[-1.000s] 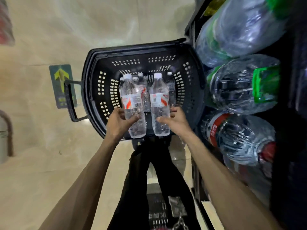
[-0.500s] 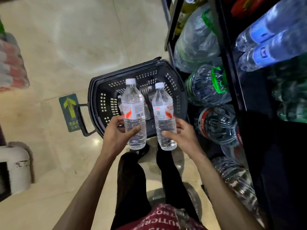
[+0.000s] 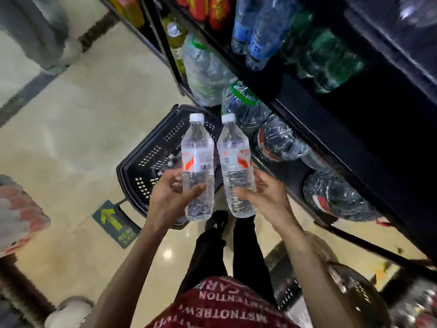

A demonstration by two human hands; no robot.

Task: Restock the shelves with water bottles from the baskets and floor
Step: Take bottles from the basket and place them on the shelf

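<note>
Glossy beige floor (image 3: 89, 119) runs beside a dark shelving unit (image 3: 314, 129) on the right, and a person stands over it with a water bottle in each hand. The left hand (image 3: 170, 192) wraps the lower half of the left bottle (image 3: 198, 162), thumb across the front and fingers curled behind. The right hand (image 3: 267, 197) clamps the right bottle (image 3: 235, 162) the same way. Both bottles are upright and capped, just beside each other with a sliver of gap, and are held in the air above the near right corner of the black basket (image 3: 146, 162). That basket sits on the floor at the foot of the shelving, and something pale shows inside it – probably more bottles, though the count cannot be made out. By my reading the job is mid-carry: this pair is out of the basket but not yet on any shelf. Whatever remains in the basket is to follow. Large jugs (image 3: 281, 140) lie along the bottom shelf, with blue-labelled bottles (image 3: 257, 43) and green bottles (image 3: 331, 60) on the level above. Right of these is a dark stretch whose contents cannot be told. A green arrow sticker (image 3: 113, 221) lies on the floor by the basket's handle, and at near right a second basket (image 3: 354, 287) shows – blurred, its load unclear.
</note>
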